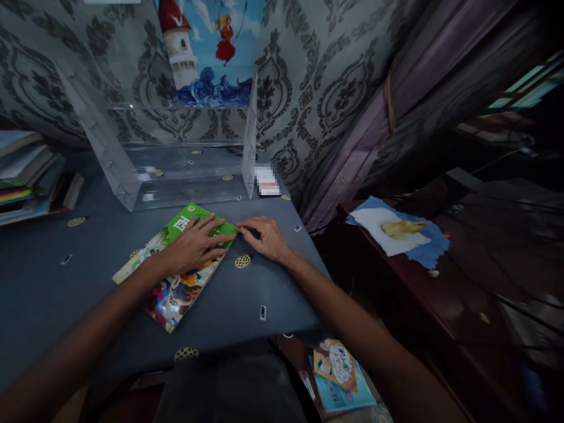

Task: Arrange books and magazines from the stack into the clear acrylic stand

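Note:
A colourful book point(176, 296) with a green upper part lies at a slant on the grey patterned tablecloth. Flat on its cover rests my left hand point(191, 244), fingers spread. At the book's upper right corner, my right hand point(267, 236) has its thumb and index finger pressed together, touching or almost touching the corner. Whether the corner is between those fingertips is too small to tell.
Behind the book stands a clear acrylic rack point(126, 188). Stacked books point(26, 170) are at the far left. A pixelated item point(267, 181) sits right of the rack. More books point(341, 382) lie below the table's front edge, and a dark red surface point(396, 282) holds a blue cloth point(427, 252).

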`<state>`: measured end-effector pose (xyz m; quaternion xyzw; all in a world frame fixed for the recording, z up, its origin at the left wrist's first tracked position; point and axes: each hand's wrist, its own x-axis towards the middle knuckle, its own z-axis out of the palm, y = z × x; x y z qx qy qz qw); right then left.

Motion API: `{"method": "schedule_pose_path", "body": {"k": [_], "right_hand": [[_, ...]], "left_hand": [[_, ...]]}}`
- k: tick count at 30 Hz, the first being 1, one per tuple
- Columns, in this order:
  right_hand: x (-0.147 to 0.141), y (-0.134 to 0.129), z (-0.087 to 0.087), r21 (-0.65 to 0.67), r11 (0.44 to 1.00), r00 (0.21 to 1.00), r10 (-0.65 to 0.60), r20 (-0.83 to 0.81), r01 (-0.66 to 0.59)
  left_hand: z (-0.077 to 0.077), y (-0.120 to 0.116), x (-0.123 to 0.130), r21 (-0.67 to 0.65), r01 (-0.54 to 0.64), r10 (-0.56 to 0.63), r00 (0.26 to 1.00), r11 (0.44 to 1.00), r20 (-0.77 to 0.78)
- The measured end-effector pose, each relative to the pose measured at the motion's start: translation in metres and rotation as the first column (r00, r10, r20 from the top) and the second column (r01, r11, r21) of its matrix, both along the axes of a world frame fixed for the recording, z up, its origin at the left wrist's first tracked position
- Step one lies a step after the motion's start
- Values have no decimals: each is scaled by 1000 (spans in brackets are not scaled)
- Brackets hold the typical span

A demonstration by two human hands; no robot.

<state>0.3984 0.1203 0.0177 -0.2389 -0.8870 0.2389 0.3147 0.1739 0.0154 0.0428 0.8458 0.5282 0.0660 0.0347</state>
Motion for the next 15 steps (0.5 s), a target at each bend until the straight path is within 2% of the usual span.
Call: {"method": "schedule_pose_path", "body": {"k": [3, 6, 11, 15], "right_hand": [[-1, -6, 1, -18, 1000, 1000, -6, 11, 6], [-4, -14, 4, -48, 999, 1000, -10, 7, 10], [-9, -20, 7, -80, 997, 1000, 15, -12, -16], [-19, -6, 2, -67, 994, 996, 87, 20, -85]], "left_hand": [[2, -10, -6, -19, 43, -42, 999, 999, 22], [0, -17, -7, -10, 38, -37, 999, 999, 15], [-7, -20, -1, 33, -70, 70, 997, 997, 12], [-11, -20, 4, 80, -167, 168, 986, 983, 6]]}}
